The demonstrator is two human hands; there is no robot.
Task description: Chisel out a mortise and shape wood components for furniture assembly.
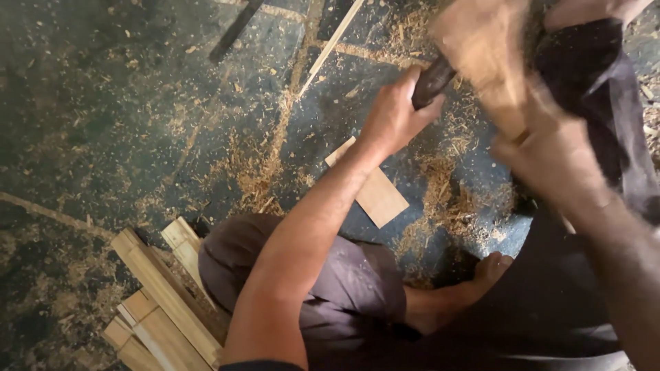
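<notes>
Two bare hands are seen from above over a dark floor (103, 103) strewn with sawdust (258, 172). The left hand (395, 113) is closed in a fist around a dark handle (433, 81); what the handle belongs to cannot be told, since its far end runs under a blurred pale block (485, 51). The right hand (550, 154) is blurred; it appears wrapped around the lower end of that block, held near the top right of the view, but the exact grip cannot be told. The block is pale wood in colour, tilted, and lies just beside the handle. A dark cloth (598, 75) hangs just right of the block, behind the right hand. One flat wooden piece (371, 185) lies on the floor below the left wrist, partly hidden by the forearm. A thin pale strip (330, 48) lies at a slant on the floor near the top centre, and a dark bar (234, 31) lies left of it. Several wooden slats (161, 302) are stacked at the lower left, touching one another. A bent knee in dark shorts (275, 275) sits beside the slats, and a bare foot (481, 275) rests on the floor at lower centre. Sawdust is thickest below the hands and along a band running up the middle.
</notes>
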